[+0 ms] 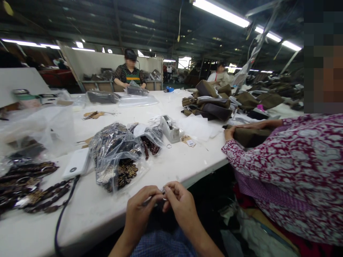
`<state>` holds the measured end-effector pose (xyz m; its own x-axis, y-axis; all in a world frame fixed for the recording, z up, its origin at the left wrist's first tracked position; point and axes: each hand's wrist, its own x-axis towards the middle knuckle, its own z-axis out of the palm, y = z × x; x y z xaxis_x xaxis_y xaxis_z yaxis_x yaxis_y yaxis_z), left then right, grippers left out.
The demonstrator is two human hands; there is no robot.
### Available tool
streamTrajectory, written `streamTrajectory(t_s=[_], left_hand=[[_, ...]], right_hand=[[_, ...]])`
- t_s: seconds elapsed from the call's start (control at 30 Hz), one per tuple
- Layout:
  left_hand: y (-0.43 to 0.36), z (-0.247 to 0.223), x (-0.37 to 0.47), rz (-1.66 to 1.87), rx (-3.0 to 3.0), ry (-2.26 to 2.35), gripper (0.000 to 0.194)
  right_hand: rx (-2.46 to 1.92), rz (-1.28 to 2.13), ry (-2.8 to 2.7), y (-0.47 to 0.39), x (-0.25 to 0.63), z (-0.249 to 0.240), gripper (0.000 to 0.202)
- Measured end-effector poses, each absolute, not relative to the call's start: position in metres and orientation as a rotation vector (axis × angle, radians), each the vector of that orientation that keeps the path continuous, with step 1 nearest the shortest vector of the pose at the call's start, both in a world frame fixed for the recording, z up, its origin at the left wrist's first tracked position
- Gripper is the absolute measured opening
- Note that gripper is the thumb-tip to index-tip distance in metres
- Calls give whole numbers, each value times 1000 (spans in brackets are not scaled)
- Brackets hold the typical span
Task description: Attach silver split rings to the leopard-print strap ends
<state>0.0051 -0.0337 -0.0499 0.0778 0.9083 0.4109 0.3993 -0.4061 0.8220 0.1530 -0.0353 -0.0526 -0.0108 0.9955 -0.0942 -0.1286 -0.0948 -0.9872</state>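
My left hand (143, 207) and my right hand (179, 203) meet just off the near edge of the white table (171, 166). Thumb and fingers of each are pinched together, fingertips almost touching. Something small with a silvery glint sits between them, too small and covered to name. Beyond my hands lies a clear plastic bag (115, 153) full of dark, gold-patterned chain-like pieces. Behind it are a second, smaller bag (151, 137) of brown beaded strands and a grey tape dispenser (170, 130). A small metal ring (168, 146) rests near the dispenser.
On the left are a white power bank (76, 162) with a black cable (64, 216) and loose beaded strands (37, 187). At right, a co-worker's patterned sleeve (268, 153) reaches to a brown bag (250, 136). More brown bags (209, 101) are heaped behind. Another person (130, 73) works across the table.
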Motion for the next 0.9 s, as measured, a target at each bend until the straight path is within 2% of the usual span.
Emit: streamTrajectory(t_s=[0.17, 0.5, 0.9], left_hand=[[-32, -47, 2, 1305, 1771, 1335, 19], [-32, -49, 3, 1274, 1805, 1260, 13], [-30, -51, -3, 1251, 1723, 1152, 12]], right_hand=[[-1044, 1444, -897, -31, 154, -57, 33], [-1232, 1284, -1191, -34, 156, -47, 26], [-1010, 1778, -922, -34, 159, -46, 32]])
